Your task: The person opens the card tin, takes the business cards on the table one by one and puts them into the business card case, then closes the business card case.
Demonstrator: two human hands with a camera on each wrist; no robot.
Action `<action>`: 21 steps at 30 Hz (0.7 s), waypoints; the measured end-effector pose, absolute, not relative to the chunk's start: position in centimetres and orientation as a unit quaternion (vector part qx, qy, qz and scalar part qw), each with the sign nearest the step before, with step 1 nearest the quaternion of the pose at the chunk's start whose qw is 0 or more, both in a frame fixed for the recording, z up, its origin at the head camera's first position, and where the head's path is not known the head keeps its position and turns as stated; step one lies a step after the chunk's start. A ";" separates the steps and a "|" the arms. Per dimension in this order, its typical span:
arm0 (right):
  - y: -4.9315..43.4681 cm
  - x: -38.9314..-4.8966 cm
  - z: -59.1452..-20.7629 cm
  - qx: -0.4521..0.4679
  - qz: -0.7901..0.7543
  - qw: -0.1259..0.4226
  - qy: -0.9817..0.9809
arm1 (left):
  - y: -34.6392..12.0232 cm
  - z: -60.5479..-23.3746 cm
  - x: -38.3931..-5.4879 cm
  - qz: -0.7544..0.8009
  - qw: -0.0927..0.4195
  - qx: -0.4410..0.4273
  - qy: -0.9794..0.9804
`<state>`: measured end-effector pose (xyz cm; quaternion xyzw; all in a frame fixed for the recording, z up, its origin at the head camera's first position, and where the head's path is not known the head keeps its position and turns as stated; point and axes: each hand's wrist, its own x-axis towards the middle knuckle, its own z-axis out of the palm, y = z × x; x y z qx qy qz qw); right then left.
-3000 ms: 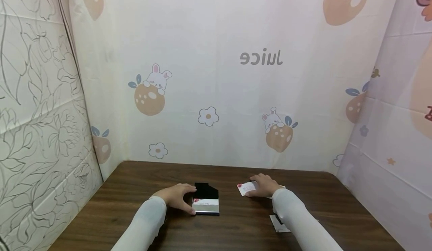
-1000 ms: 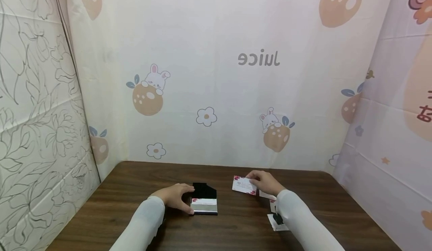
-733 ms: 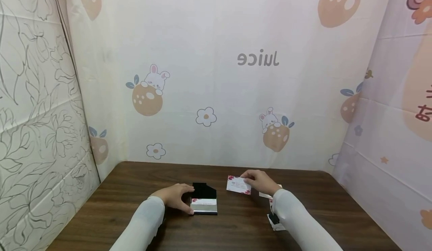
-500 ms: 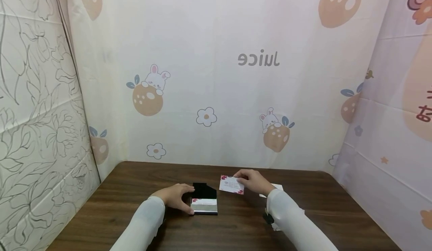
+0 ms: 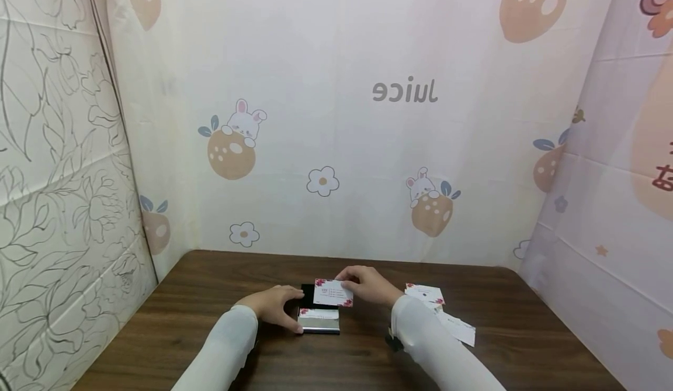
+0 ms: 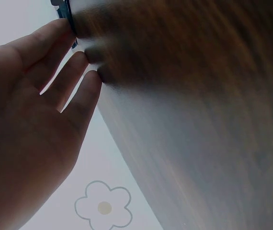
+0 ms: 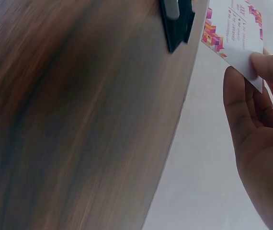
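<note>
A card case (image 5: 319, 328) lies with its black lid folded back on the wooden table (image 5: 221, 280), white floral business cards inside it. At its left edge my left hand (image 5: 270, 306) rests, thumb and index fingertips touching the near and far corners; in the left wrist view the fingers (image 6: 81, 98) look fairly straight. My right hand (image 5: 370, 284) pinches a white business card (image 5: 331, 293) with red flower corners between thumb and fingers, above the black lid. The right wrist view shows that card (image 7: 234, 33) by its corner, the case (image 7: 179, 24) beyond.
Several loose business cards (image 5: 425, 293) lie on the right of the table, some half hidden by my right sleeve. A small dark object (image 5: 393, 341) shows under that forearm. A patterned curtain (image 5: 336, 116) hangs along the table's back edge.
My right hand has picked up a business card from the right and carried it left, until it hangs over the case's black lid. My left hand has stayed at the case.
</note>
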<state>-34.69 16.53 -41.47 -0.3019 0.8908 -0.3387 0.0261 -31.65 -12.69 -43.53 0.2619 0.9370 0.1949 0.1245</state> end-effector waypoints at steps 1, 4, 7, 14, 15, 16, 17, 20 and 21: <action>16.2 -34.7 -41.5 -0.303 -0.338 0.028 0.891 | -12.7 -43.5 -31.7 0.195 0.123 0.262 0.937; 15.3 -34.7 -41.6 -0.307 -0.336 0.033 0.890 | -12.7 -43.4 -31.7 0.195 0.123 0.262 0.937; 14.5 -34.7 -41.8 -0.308 -0.334 0.035 0.890 | -12.7 -43.4 -31.7 0.198 0.121 0.261 0.937; 13.6 -34.7 -42.3 -0.313 -0.334 0.039 0.888 | -12.6 -43.6 -31.7 0.200 0.117 0.261 0.937; 13.5 -34.7 -42.3 -0.314 -0.334 0.040 0.888 | -12.6 -43.6 -31.7 0.199 0.117 0.260 0.937; 13.5 -34.8 -42.4 -0.315 -0.335 0.041 0.887 | -12.6 -43.6 -31.7 0.199 0.117 0.260 0.938; 13.4 -34.9 -42.6 -0.316 -0.334 0.042 0.887 | -12.6 -43.6 -31.7 0.199 0.117 0.260 0.938; 13.4 -34.9 -42.8 -0.319 -0.334 0.046 0.886 | -12.6 -43.6 -31.7 0.199 0.117 0.260 0.938; 13.4 -34.9 -42.9 -0.318 -0.334 0.047 0.886 | -12.6 -43.6 -31.7 0.199 0.117 0.259 0.938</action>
